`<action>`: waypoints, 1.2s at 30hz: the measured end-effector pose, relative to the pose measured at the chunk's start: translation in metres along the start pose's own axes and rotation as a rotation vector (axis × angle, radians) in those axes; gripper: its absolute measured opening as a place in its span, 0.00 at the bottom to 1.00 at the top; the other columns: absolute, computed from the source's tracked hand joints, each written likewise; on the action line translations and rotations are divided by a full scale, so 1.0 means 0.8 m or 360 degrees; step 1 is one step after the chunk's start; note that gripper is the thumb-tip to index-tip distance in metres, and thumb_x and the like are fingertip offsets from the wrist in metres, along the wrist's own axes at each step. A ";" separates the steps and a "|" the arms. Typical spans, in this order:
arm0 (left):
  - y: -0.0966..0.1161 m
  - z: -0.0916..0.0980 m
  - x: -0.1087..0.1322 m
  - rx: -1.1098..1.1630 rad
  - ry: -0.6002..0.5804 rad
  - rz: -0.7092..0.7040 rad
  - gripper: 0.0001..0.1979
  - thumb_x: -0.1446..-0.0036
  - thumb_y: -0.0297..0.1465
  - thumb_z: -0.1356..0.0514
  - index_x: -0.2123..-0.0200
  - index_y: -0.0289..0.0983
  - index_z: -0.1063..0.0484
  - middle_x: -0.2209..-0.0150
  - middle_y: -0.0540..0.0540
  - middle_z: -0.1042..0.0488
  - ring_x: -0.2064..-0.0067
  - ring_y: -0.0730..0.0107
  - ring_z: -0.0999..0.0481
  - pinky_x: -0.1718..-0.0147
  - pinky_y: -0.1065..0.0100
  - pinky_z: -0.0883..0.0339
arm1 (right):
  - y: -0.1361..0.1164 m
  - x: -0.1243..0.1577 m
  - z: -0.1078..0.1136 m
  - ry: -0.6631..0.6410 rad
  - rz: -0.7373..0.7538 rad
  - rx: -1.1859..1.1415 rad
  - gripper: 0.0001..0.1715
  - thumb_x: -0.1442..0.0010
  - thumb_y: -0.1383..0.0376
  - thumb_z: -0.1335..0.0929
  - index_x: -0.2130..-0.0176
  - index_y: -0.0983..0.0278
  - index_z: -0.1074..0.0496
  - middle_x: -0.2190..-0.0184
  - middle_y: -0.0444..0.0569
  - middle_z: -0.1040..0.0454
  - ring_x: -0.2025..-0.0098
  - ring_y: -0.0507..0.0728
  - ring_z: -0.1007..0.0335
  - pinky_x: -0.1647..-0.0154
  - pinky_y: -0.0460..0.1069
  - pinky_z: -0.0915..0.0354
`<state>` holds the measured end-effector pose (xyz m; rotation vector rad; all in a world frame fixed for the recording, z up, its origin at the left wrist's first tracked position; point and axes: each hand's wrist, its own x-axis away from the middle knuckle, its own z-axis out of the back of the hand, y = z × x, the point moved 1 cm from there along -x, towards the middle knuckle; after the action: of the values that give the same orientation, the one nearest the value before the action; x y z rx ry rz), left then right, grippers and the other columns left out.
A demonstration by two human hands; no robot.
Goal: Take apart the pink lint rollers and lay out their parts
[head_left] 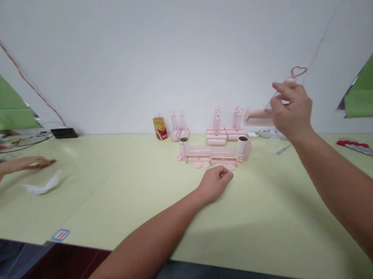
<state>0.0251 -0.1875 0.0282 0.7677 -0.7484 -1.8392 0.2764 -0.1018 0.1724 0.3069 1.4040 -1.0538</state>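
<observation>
A pale yellow-green table is set against a white wall. On the table's mark, left of the left hand, two red strokes are framed in blue. Beyond that hand and to its left, an amber bottle is seen, whose label cannot be read. A pink heart-topped piece is grasped in the raised right hand. The left hand is rested, curled; whether anything is held there cannot be told.

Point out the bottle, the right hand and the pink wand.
Bottle (pixel 160 127): head view, on its label.
Right hand (pixel 294 109): head view, back of hand.
Pink wand (pixel 290 80): head view, just below its heart.
</observation>
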 end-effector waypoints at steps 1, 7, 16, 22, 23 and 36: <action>0.003 0.002 -0.001 0.0090 0.0065 -0.0023 0.20 0.40 0.44 0.44 0.55 0.34 0.27 0.65 0.46 0.25 0.68 0.71 0.30 0.69 0.70 0.38 | -0.018 0.019 0.006 -0.0050 -0.0018 -0.0094 0.25 0.39 0.66 0.35 0.42 0.58 0.29 0.48 0.54 0.32 0.52 0.59 0.32 0.53 0.55 0.31; 0.010 0.006 -0.001 0.0505 0.0222 -0.0158 0.33 0.45 0.46 0.37 0.42 0.35 0.41 0.48 0.37 0.29 0.52 0.62 0.27 0.59 0.66 0.32 | -0.063 0.144 0.003 -0.0340 -0.0666 -0.0974 0.24 0.45 0.60 0.28 0.48 0.55 0.26 0.59 0.46 0.29 0.69 0.53 0.28 0.67 0.54 0.23; 0.009 0.023 -0.013 0.0926 0.0068 -0.0257 0.28 0.47 0.40 0.35 0.48 0.35 0.40 0.50 0.38 0.27 0.51 0.62 0.25 0.54 0.64 0.32 | -0.039 0.186 0.012 -0.0119 -0.1042 -0.1258 0.22 0.46 0.61 0.28 0.51 0.53 0.29 0.57 0.44 0.32 0.61 0.53 0.28 0.61 0.55 0.22; -0.007 0.114 -0.019 0.0104 0.0020 -0.0137 0.28 0.46 0.42 0.39 0.45 0.35 0.35 0.52 0.44 0.26 0.55 0.63 0.26 0.56 0.65 0.33 | -0.015 0.184 0.011 -0.0038 -0.1131 -0.1280 0.23 0.48 0.63 0.28 0.52 0.54 0.30 0.57 0.44 0.32 0.61 0.53 0.28 0.61 0.55 0.22; -0.013 0.127 -0.019 -0.0122 0.0027 -0.0110 0.32 0.50 0.42 0.36 0.44 0.35 0.35 0.51 0.44 0.26 0.54 0.62 0.26 0.55 0.64 0.34 | -0.011 0.186 0.009 -0.0047 -0.1144 -0.1272 0.23 0.48 0.63 0.28 0.52 0.54 0.30 0.57 0.44 0.32 0.62 0.53 0.28 0.62 0.55 0.22; -0.059 0.125 -0.030 -0.1216 -0.0147 -0.0033 0.30 0.52 0.41 0.35 0.44 0.42 0.31 0.47 0.41 0.27 0.48 0.50 0.29 0.50 0.57 0.39 | -0.008 0.200 0.000 -0.0152 -0.1162 -0.1218 0.19 0.49 0.65 0.28 0.55 0.59 0.27 0.59 0.43 0.31 0.64 0.51 0.28 0.68 0.50 0.23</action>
<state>-0.0696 -0.1338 0.0574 0.1911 -0.0524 -1.9776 0.2435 -0.1715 0.0324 -0.8574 1.7589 -0.9803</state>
